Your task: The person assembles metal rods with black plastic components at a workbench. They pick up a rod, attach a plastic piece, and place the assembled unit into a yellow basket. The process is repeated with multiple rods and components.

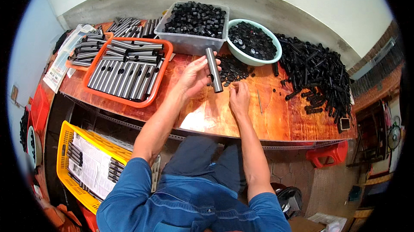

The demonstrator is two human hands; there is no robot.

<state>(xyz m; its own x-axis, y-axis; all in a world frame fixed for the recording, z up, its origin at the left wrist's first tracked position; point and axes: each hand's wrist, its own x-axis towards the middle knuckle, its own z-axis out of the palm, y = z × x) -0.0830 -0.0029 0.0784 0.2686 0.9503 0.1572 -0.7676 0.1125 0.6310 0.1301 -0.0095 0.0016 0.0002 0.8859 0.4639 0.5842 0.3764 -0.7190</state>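
My left hand (194, 78) grips a metal tube (213, 69), grey with dark ends and a dark hole in its side, held tilted above the table. My right hand (239, 99) rests low over the tabletop to the right of the tube. Its fingers are curled together beside a scatter of small flat black rings (233, 71), and what they hold, if anything, is hidden. A thin metal rod (259, 101) lies just right of that hand.
An orange tray (148, 101) of similar tubes sits on the left. Behind stand a clear plastic bin (189, 40) of black caps and a pale green bowl (252, 61) of black parts. Black pieces (317, 68) heap at right. A yellow crate (64, 150) stands below the table.
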